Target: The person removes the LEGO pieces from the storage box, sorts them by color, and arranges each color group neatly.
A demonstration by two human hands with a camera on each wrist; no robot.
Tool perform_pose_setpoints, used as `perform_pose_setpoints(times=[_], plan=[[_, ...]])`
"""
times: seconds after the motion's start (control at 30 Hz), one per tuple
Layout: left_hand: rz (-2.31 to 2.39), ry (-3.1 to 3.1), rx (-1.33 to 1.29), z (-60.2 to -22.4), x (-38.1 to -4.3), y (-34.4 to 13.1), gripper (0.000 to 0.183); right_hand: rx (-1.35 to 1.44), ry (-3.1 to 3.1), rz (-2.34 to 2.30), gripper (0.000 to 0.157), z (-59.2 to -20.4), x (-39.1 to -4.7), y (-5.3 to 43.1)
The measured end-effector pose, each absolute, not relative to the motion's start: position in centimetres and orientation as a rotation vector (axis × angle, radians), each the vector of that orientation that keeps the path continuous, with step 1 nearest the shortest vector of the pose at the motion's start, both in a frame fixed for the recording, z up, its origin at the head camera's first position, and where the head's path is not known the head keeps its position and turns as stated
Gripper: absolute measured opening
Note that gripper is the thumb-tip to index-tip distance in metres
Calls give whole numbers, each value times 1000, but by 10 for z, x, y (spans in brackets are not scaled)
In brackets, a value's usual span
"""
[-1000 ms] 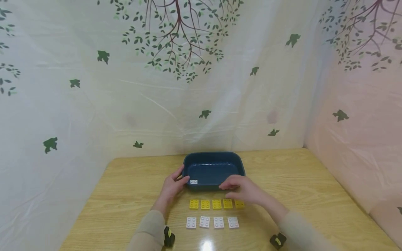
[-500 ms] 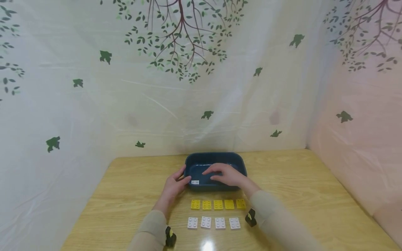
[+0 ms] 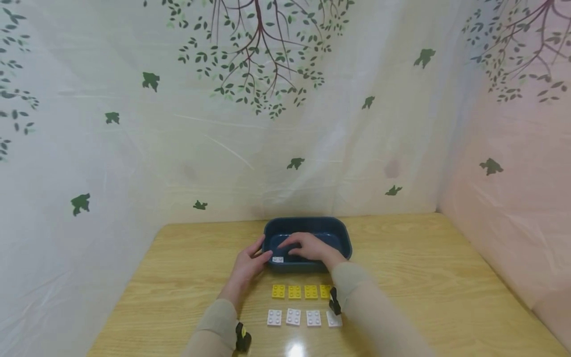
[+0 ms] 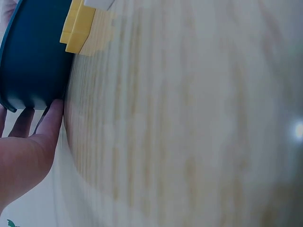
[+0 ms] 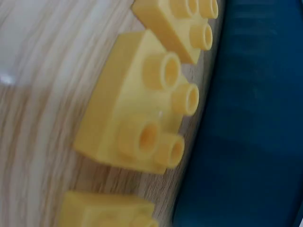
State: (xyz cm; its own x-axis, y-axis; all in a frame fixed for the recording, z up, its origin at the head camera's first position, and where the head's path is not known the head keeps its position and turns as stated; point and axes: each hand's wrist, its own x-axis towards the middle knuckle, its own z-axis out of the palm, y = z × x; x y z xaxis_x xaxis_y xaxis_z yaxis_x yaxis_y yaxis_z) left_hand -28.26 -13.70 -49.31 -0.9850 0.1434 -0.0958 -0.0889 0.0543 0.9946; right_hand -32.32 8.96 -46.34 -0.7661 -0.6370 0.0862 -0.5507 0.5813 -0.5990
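Note:
My left hand [image 3: 247, 263] rests against the left end of a dark blue tray [image 3: 308, 267]. In the left wrist view its fingertips touch the tray's outer wall [image 4: 35, 56]. My right hand [image 3: 308, 246] reaches over the front rim into the tray, thumb and forefinger apart, with nothing visible between them. A white toy brick [image 3: 277, 259] lies in the tray's front left corner, just left of the right hand. Yellow toy bricks [image 3: 294, 291] form a row before the tray, partly hidden by the right sleeve. In the right wrist view, a yellow brick's studs [image 5: 165, 71] show up close.
Nearer the front, several white toy bricks [image 3: 293, 317] stand in a row, the rightmost partly covered by the right sleeve. The wooden table [image 3: 192, 277] ends at a patterned curtain [image 3: 223, 163] behind, with another curtain [image 3: 513, 223] on the right.
My right hand has gone from above the yellow bricks into the tray, then left toward the white brick. The left hand stays at the tray. The view has shifted slightly.

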Motion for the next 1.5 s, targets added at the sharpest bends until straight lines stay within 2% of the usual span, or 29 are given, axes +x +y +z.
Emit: perform_pose_setpoints(times=[0.4,1.1,1.5], plan=[[2063,2122,44,-496,-284,-137,60,-984,2643,-901,27,-470,-328,75],[2114,2108,43,-495,-278,-135,59,-1176,2616,-813,23,-480,-331,74],[2106,2120,22,-493,-270,-133,58,-959,2715,-789,25,-477,-322,74]])
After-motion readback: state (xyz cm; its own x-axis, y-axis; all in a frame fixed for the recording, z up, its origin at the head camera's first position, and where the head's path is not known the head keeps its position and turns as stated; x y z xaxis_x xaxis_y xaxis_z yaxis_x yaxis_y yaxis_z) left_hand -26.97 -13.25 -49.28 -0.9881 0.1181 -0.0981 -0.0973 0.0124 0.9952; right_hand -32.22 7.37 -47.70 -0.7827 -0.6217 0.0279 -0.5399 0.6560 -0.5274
